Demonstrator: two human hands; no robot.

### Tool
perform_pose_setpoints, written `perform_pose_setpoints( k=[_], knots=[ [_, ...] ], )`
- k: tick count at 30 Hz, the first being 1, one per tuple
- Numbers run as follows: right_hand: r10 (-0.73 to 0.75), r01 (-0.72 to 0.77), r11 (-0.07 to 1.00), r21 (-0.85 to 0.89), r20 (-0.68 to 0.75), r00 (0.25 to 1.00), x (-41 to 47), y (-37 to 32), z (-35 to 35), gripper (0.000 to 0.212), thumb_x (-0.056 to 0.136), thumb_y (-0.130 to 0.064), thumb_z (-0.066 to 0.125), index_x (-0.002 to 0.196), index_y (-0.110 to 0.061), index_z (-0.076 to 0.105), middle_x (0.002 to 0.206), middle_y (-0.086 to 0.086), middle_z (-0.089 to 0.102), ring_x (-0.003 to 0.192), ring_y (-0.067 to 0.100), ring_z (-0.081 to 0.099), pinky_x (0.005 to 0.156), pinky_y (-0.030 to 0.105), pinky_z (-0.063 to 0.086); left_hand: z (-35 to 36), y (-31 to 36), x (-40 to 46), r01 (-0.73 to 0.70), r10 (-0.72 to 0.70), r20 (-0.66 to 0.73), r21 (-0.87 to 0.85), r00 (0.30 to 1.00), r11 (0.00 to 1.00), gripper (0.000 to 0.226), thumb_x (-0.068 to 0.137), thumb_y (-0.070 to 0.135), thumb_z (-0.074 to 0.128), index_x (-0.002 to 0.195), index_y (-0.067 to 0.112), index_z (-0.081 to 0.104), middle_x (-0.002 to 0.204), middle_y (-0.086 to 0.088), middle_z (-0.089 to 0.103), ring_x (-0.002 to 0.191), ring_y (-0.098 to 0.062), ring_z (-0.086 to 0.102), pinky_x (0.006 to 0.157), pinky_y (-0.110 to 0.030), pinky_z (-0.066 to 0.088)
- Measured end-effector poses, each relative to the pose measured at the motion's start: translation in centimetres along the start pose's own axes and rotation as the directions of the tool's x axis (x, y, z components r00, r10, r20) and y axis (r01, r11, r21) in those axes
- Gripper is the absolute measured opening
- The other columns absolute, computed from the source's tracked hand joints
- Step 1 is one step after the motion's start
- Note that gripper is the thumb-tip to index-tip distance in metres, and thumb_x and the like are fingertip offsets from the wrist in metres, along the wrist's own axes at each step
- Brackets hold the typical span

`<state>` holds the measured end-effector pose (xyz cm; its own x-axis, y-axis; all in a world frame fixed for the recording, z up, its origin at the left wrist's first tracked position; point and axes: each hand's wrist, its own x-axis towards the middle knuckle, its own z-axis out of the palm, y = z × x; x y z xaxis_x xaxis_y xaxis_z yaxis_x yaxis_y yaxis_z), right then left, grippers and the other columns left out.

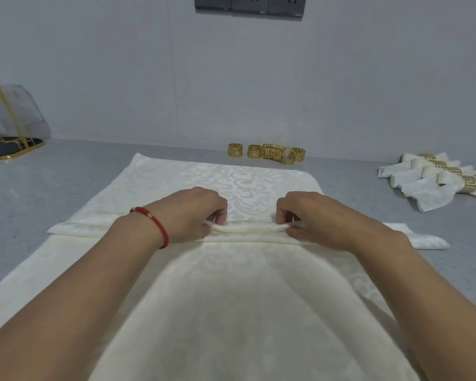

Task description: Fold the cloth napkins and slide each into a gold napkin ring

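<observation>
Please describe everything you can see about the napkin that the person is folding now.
The napkin is a large cream cloth with a woven scroll pattern and a slight sheen. It lies spread flat on the grey table, reaching from near the loose gold rings toward the person. Across its middle a narrow pleat is raised. The left hand and right hand pinch that pleat, and both forearms are above the near part.

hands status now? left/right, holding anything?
Left hand: pinching a fold of the napkin.
Right hand: pinching the same fold.

Grey table (39,193), cream napkin (248,298), loose gold rings (267,152), ringed napkins (437,180), gold-edged tray (14,149)
</observation>
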<state>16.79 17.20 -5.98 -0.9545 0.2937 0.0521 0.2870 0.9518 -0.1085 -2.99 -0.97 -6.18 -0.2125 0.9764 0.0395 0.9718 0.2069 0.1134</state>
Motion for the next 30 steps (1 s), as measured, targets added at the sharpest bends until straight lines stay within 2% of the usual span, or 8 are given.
perform_pose_setpoints(
  k=[4,7,12,17,20,24,27,30],
  knots=[
    [-0.026,0.026,1.0,0.0,0.019,0.999,-0.5,-0.2,-0.4,0.003,0.095,-0.027,0.062,0.094,-0.026,0.065,0.099,-0.014,0.058,0.093,0.009,0.056,0.081,0.032,0.052,-0.9,0.0,-0.3,0.031,-0.026,0.089,-0.06,0.996,0.998,0.024,0.087,0.013,0.059,0.099,0.031,0.068,0.098,0.014,0.063,0.09,-0.005,0.057,0.083,-0.023,0.049],
    [-0.026,0.031,0.997,0.072,-0.081,0.996,-0.2,-0.1,0.4,0.025,0.096,-0.037,0.062,0.077,-0.021,0.062,0.087,-0.009,0.062,0.081,0.012,0.06,0.073,0.038,0.054,-0.9,0.0,-0.7,0.059,-0.055,0.032,-0.118,0.998,0.991,0.02,0.093,0.018,0.057,0.092,0.031,0.072,0.088,0.015,0.068,0.084,-0.002,0.06,0.077,-0.022,0.048],
    [-0.025,0.049,0.961,0.274,-0.09,0.996,0.6,0.6,1.6,0.008,0.093,-0.035,0.072,0.099,-0.032,0.068,0.079,-0.009,0.06,0.068,0.002,0.051,0.064,0.016,0.042,1.0,0.4,-1.3,0.096,-0.112,-0.187,-0.092,0.976,0.991,0.023,0.095,0.023,0.061,0.114,0.033,0.069,0.085,0.014,0.062,0.083,-0.009,0.057,0.076,-0.027,0.045],
    [-0.093,0.087,0.979,0.186,0.024,0.995,0.6,0.3,0.8,0.03,0.098,-0.037,0.066,0.127,-0.043,0.065,0.095,-0.01,0.057,0.08,0.002,0.051,0.073,0.015,0.039,1.9,1.3,-2.7,0.023,-0.018,-0.212,0.02,0.977,1.0,0.032,0.097,0.018,0.055,0.113,0.041,0.07,0.101,0.006,0.051,0.089,-0.022,0.057,0.073,-0.04,0.05],
    [-0.102,0.103,0.994,-0.017,0.061,0.993,0.1,-0.9,0.8,0.037,0.104,-0.036,0.055,0.14,-0.042,0.058,0.104,0.0,0.055,0.092,0.014,0.054,0.085,0.034,0.049,2.2,2.0,-3.2,0.021,0.0,-0.201,0.105,0.98,0.994,0.039,0.097,0.015,0.053,0.123,0.04,0.065,0.112,0.005,0.054,0.099,-0.023,0.056,0.074,-0.039,0.049],
    [-0.145,0.127,0.941,-0.314,-0.033,0.989,-2.3,-2.9,1.6,0.042,0.11,-0.037,0.035,0.151,-0.041,0.044,0.114,0.0,0.053,0.097,0.021,0.056,0.08,0.037,0.049,3.5,3.5,-4.6,0.025,0.048,-0.201,0.347,0.978,0.938,0.045,0.089,0.009,0.05,0.129,0.026,0.056,0.126,0.002,0.051,0.114,-0.022,0.043,0.083,-0.035,0.04],
    [-0.083,0.08,0.906,-0.416,0.012,0.996,-2.3,-3.7,0.8,0.04,0.105,-0.037,0.038,0.142,-0.037,0.054,0.115,-0.002,0.054,0.105,0.019,0.057,0.089,0.039,0.044,4.4,3.7,-5.4,0.056,0.0,-0.207,0.263,0.978,0.963,0.05,0.086,0.005,0.049,0.133,0.021,0.05,0.135,0.001,0.045,0.123,-0.023,0.041,0.092,-0.039,0.038],
    [0.091,-0.108,0.972,-0.209,-0.09,0.992,-0.2,-5.1,0.2,0.045,0.1,-0.054,0.044,0.138,-0.034,0.06,0.13,-0.002,0.054,0.126,0.02,0.05,0.103,0.043,0.037,4.5,3.6,-5.3,0.052,-0.036,-0.157,0.098,0.987,0.994,0.041,0.087,0.002,0.045,0.125,0.017,0.052,0.115,0.003,0.048,0.109,-0.025,0.053,0.089,-0.044,0.046]
  ],
)
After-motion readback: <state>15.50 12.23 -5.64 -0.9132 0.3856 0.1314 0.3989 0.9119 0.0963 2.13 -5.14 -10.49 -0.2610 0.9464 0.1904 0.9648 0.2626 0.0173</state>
